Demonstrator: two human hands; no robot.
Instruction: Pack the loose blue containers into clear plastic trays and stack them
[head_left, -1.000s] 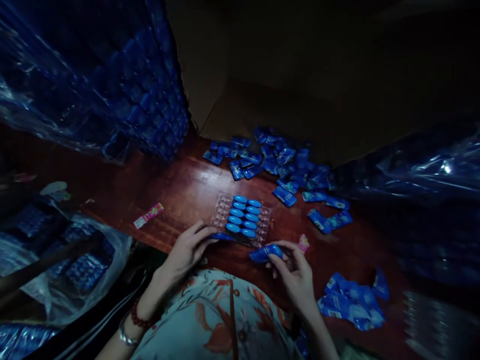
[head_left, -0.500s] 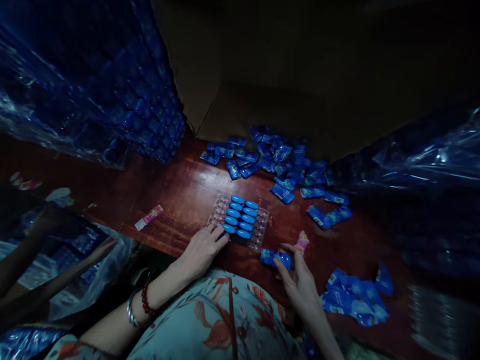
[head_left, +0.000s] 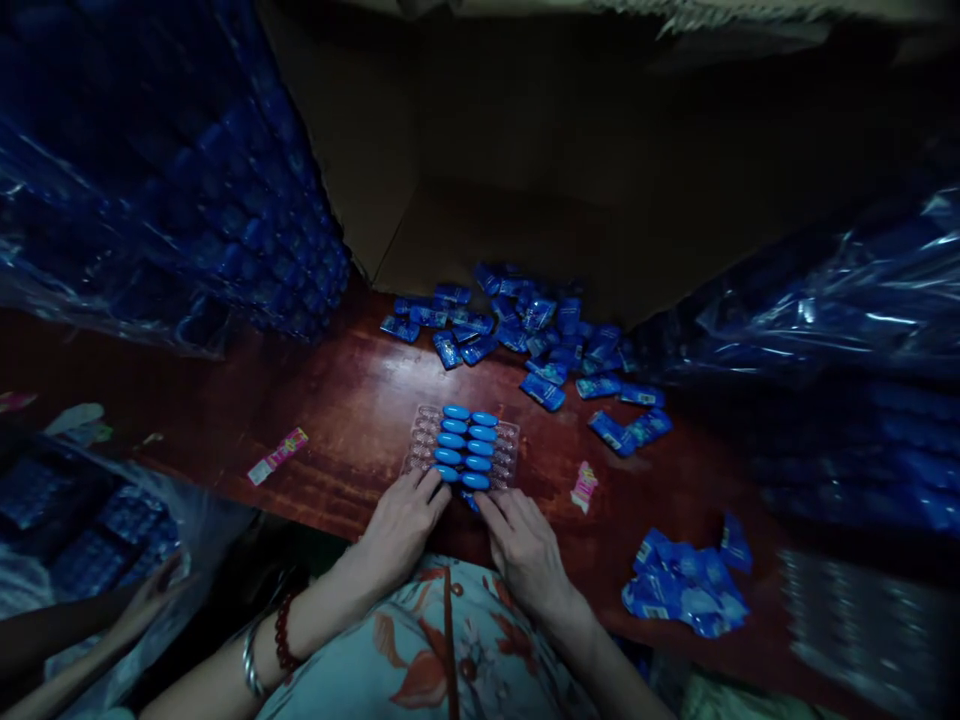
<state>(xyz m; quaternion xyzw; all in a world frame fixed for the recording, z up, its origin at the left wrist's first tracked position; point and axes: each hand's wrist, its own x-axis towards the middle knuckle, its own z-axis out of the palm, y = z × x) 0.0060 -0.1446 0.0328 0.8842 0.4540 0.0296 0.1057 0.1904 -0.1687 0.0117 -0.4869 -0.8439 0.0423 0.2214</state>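
A clear plastic tray lies on the table in front of me, with two columns of shiny blue oval pieces in its middle. My left hand has its fingers closed at the tray's near left edge, against the nearest blue piece. My right hand is at the near right edge, fingers bent together round a small blue packet. Most of that packet is hidden under the fingers, between the two hands.
Loose blue packets lie heaped beyond the tray, before an open cardboard box. More packets sit to the right, near stacked clear trays. Pink wrappers flank the tray. Another person's hand is at lower left.
My right hand has moved left with the blue packet, from right of the tray to its near edge beside my left hand. The view has shifted slightly. The other person's arms have moved lower.
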